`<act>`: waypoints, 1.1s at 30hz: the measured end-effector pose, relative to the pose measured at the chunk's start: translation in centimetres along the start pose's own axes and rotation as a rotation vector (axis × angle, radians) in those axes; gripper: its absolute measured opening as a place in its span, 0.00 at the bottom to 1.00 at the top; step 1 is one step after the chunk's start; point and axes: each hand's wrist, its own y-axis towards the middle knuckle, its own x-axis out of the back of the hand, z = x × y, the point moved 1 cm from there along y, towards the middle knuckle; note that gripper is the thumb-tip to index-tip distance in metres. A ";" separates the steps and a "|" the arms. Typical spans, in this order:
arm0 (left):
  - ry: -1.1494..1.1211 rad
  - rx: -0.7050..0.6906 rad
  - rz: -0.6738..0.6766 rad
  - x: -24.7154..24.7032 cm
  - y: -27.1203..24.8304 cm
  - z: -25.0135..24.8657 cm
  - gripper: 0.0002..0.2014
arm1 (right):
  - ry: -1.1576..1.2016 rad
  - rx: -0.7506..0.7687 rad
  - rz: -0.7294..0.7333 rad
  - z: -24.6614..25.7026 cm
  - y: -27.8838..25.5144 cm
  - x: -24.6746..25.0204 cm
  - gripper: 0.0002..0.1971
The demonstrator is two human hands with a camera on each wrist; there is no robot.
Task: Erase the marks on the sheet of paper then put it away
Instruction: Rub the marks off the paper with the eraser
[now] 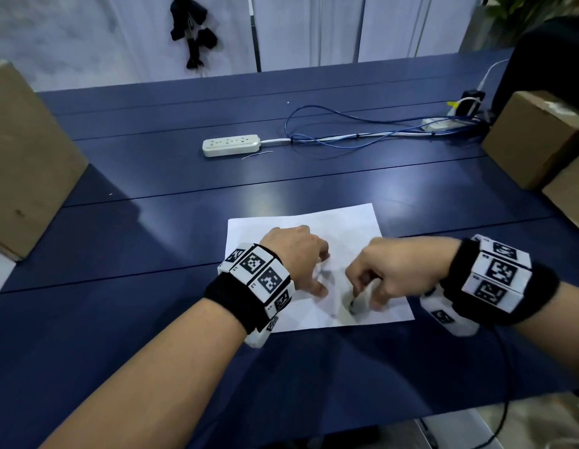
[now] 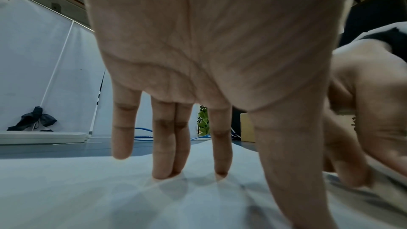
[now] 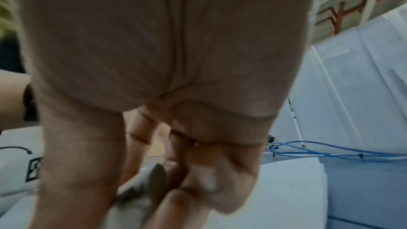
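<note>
A white sheet of paper point(image 1: 346, 228) lies on the dark blue table point(image 1: 152, 254) in front of me. My left hand point(image 1: 301, 264) presses on its left half with straight fingers point(image 2: 169, 154), fingertips on the paper point(image 2: 88, 189). My right hand point(image 1: 369, 286) pinches a white eraser point(image 1: 359, 301) with a dirty tip, held down on the near right part of the sheet. In the right wrist view the eraser point(image 3: 141, 185) shows blurred between the curled fingers, above the paper point(image 3: 286, 189). Any marks under the hands are hidden.
A white power strip point(image 1: 231, 145) and looped blue cables point(image 1: 346, 131) lie further back on the table. Cardboard boxes stand at the left point(image 1: 26, 163) and right point(image 1: 534, 137) edges. A charger point(image 1: 469, 103) sits at the far right.
</note>
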 end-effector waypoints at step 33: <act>0.024 0.002 0.004 0.2 -0.1 -0.1 0.31 | -0.079 -0.177 -0.355 -3.1 1.6 2.3 0.08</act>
